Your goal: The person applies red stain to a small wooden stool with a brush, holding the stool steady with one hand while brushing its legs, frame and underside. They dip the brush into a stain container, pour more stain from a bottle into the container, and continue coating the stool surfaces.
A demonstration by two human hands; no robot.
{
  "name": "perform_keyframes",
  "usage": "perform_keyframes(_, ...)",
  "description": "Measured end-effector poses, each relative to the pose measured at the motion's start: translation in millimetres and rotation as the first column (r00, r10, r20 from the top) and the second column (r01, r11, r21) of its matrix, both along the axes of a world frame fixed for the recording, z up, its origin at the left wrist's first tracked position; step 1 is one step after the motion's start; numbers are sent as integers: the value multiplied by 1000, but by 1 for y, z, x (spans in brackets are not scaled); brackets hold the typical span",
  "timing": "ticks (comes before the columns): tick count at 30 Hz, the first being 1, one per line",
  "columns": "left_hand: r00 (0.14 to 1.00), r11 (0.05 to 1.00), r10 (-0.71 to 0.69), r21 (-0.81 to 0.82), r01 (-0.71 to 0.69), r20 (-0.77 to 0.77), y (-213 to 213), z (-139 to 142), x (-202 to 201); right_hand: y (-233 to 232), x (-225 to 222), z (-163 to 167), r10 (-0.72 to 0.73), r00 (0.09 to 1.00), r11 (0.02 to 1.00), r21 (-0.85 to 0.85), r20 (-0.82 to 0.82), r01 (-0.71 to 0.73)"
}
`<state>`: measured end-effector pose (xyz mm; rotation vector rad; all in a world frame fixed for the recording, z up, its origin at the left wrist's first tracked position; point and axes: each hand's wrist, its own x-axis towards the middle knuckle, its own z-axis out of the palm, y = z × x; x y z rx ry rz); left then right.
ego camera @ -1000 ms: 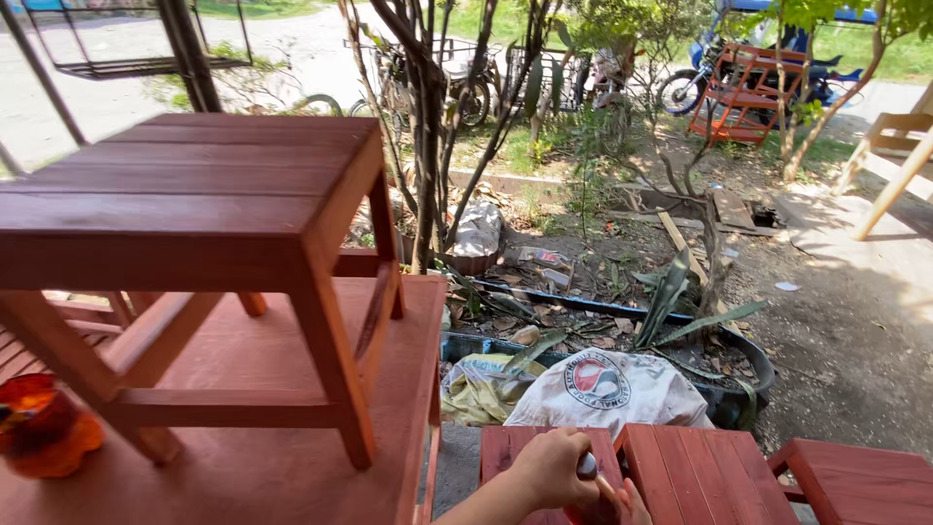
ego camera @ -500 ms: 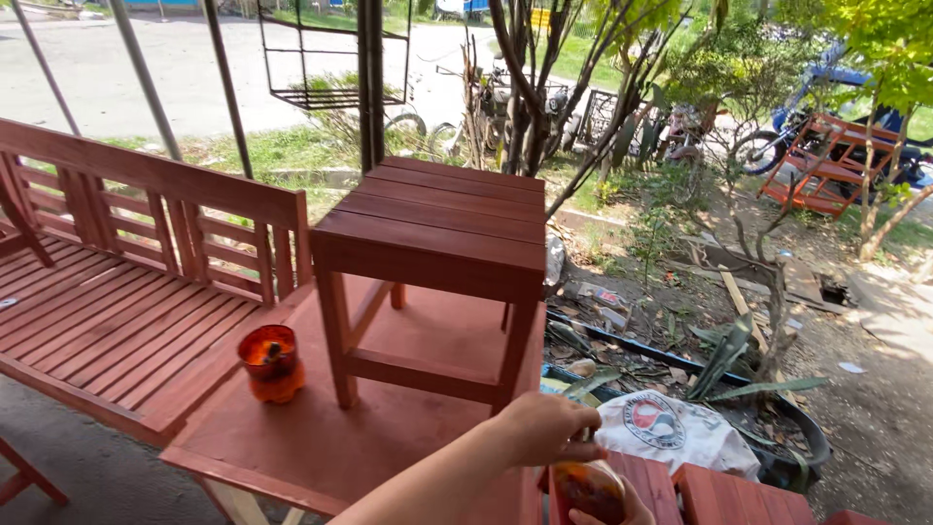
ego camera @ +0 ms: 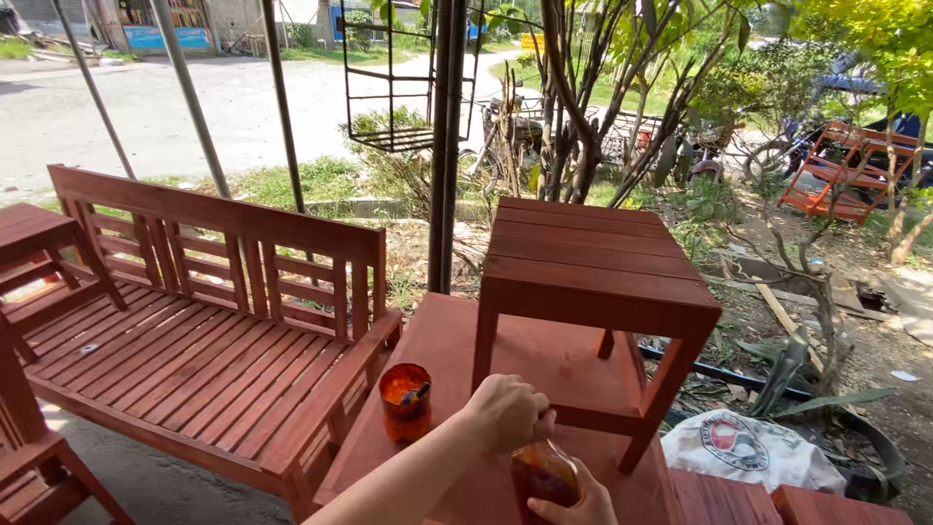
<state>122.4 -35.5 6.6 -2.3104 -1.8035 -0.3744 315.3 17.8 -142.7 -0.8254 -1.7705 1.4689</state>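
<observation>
A bottle (ego camera: pixel 542 474) of red-brown liquid is gripped by the right hand (ego camera: pixel 567 503) while the left hand's (ego camera: pixel 507 413) fingers are closed on its top, near the worktop's (ego camera: pixel 457 340) front edge, between an orange cup (ego camera: pixel 405 401) and a stool (ego camera: pixel 593 292).

Red table (ego camera: pixel 457 350): stool (ego camera: pixel 593 282), cup (ego camera: pixel 405 401)

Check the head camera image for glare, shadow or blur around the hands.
Head view: sharp, no motion blur; harsh sun washes out the pale road; the left hand and right hand sit in shade over the red-brown wooden table; the amber plastic bottle glows slightly.
</observation>
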Motion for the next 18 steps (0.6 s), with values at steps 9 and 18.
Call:
perform_keyframes(9, 897, 947, 318, -153, -284, 307, -29, 40, -79, -56, -89, 75, -102, 944, 993, 86, 315, 79)
perform_keyframes(18, 626, 920, 113, -319, 226, 771, -46, 11, -193, -66, -143, 64, -30, 977, 994, 107, 212, 8)
